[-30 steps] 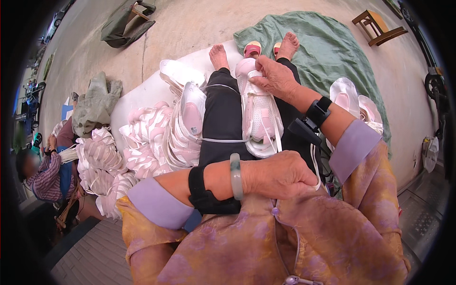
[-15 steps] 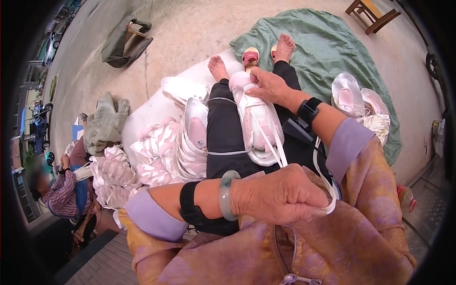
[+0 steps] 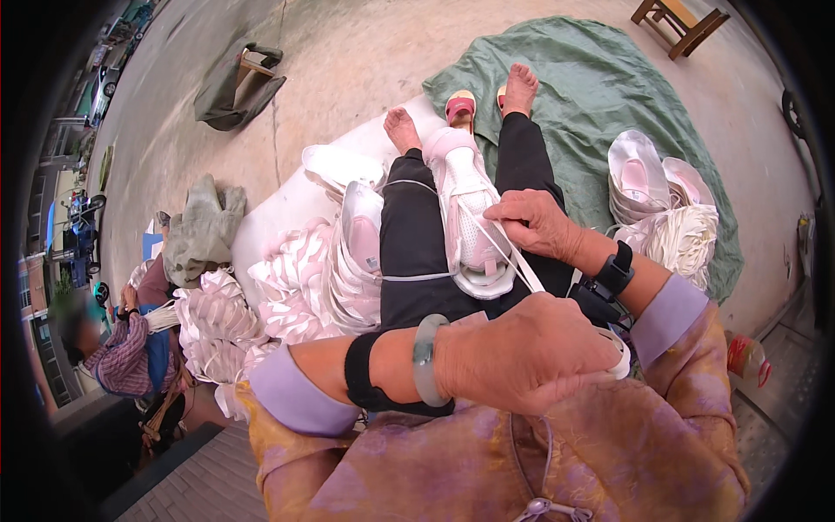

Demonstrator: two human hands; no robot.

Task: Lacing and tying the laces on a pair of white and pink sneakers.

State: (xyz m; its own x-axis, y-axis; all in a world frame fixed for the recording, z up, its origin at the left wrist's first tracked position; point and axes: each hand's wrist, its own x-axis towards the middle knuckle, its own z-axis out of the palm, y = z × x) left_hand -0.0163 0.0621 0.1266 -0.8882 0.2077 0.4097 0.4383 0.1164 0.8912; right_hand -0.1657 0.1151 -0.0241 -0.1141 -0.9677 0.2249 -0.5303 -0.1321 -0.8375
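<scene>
A white-and-pink sneaker upper lies along my lap between my black-trousered legs, its toe pointing away from me. White shoelace runs from its eyelets back toward my body. My left hand is closed in a fist low in front of my chest, gripping the lace, with a white loop of it at the knuckles. Beside the upper, at its right edge, my right hand pinches the lace between thumb and forefinger. A thin pale cord goes round my left thigh.
Stacked uppers lie along my left leg, with more piled farther left. On the right, other uppers sit beside a bundle of white laces on a green cloth. A seated co-worker is at left; a wooden stool stands far right.
My right hand has left the upper's toe end and come back toward me, onto the lace. My left hand has shifted slightly right, still gripping the lace.
</scene>
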